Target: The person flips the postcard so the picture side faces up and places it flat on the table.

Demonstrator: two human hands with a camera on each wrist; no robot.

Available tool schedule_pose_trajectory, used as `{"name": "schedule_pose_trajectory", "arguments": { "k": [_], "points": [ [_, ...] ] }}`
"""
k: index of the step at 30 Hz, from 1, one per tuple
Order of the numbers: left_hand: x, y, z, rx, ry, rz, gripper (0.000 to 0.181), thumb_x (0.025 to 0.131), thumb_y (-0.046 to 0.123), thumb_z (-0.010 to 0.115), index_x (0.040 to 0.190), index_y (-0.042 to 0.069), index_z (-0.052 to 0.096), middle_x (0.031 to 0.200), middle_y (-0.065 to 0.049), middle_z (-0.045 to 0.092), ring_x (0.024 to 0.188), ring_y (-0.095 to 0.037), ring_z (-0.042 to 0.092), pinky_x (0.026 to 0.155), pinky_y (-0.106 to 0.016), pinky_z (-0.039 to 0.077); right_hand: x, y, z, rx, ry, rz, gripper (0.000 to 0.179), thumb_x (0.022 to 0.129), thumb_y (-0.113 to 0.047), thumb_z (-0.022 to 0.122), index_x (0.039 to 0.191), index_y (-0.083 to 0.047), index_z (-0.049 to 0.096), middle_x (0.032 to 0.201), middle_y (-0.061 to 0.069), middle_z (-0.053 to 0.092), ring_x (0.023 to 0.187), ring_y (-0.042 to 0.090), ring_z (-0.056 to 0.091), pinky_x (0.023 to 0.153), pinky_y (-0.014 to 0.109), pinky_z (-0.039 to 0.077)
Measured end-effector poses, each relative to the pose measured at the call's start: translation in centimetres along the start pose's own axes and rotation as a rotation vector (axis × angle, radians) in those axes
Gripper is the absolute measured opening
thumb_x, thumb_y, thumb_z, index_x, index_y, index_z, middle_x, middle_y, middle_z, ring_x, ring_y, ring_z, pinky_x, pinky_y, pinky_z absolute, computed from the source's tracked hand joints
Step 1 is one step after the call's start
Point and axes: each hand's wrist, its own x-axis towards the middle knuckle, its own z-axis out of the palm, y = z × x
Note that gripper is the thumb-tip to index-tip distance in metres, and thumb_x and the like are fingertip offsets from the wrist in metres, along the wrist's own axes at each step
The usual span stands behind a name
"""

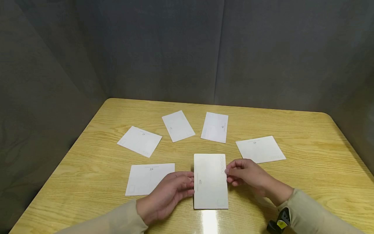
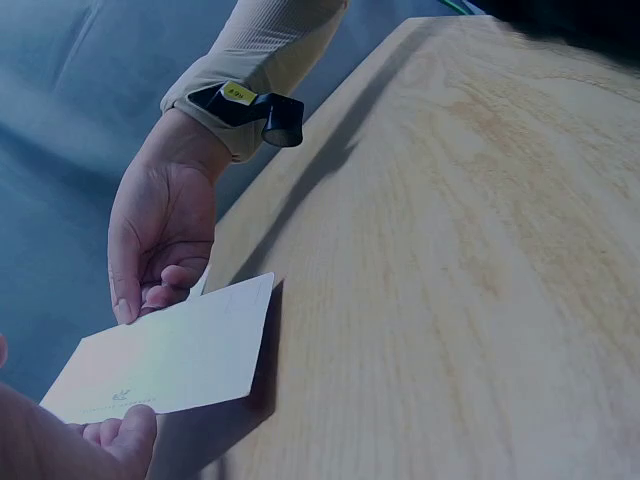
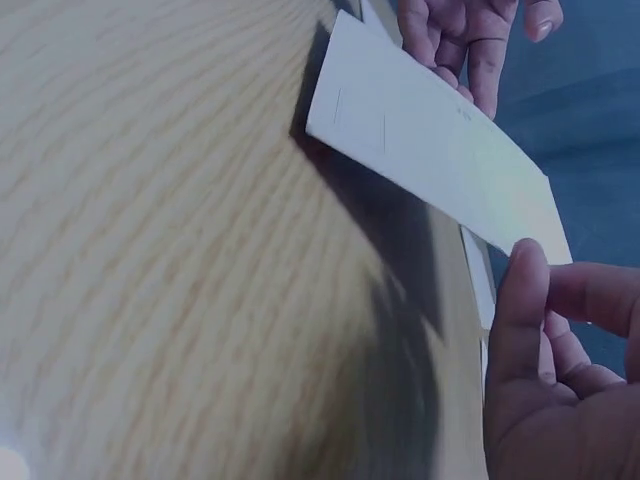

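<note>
A white postcard [image 1: 210, 182], printed side up with a stamp box and postcode circles, hangs slightly above the table; its shadow falls below it in both wrist views. My right hand [image 1: 251, 177] pinches its right edge between thumb [image 3: 525, 290] and index finger. At the opposite long edge my left hand [image 1: 169, 195] touches the card with extended fingertips, its thumb standing apart in the right wrist view. Beside the left hand lies another postcard [image 1: 146, 177], partly hidden by that hand. Beyond the right hand rests a further postcard [image 1: 260, 149].
Three more postcards lie in an arc farther back: one at left [image 1: 140, 141], one tilted near the middle [image 1: 179, 126] and one right of it [image 1: 214, 126]. The wooden table [image 1: 306, 169] ends at a grey curtain [image 1: 163, 52]. A wrist camera [image 1: 279, 222] sits on the right sleeve.
</note>
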Motion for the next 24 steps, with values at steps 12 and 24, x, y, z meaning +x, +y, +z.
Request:
{"name": "schedule_pose_trajectory", "arguments": {
  "k": [12,24],
  "points": [
    [-0.3,1.7,0.7,0.069,0.026,0.125,0.038,0.099,0.007,0.052,0.128,-0.017,0.052,0.146,-0.024,0.045,0.127,-0.023,0.05,0.109,-0.033,0.043,-0.7,-1.4,-0.8,0.29,-0.062,-0.045,0.011,0.106,-0.003,0.053,0.103,-0.002,0.063,0.098,0.008,0.07,0.094,0.015,0.072,0.087,0.026,0.058],
    [0.1,1.2,1.3,-0.077,0.213,0.204,0.037,0.101,-0.005,0.047,0.137,-0.015,0.048,0.133,-0.019,0.05,0.117,-0.019,0.054,0.099,-0.023,0.049,-0.7,-1.5,1.1,0.158,0.01,-0.081,0.019,0.097,0.001,0.064,0.115,0.002,0.059,0.101,0.006,0.061,0.093,0.018,0.065,0.086,0.033,0.058]
  ]
}}
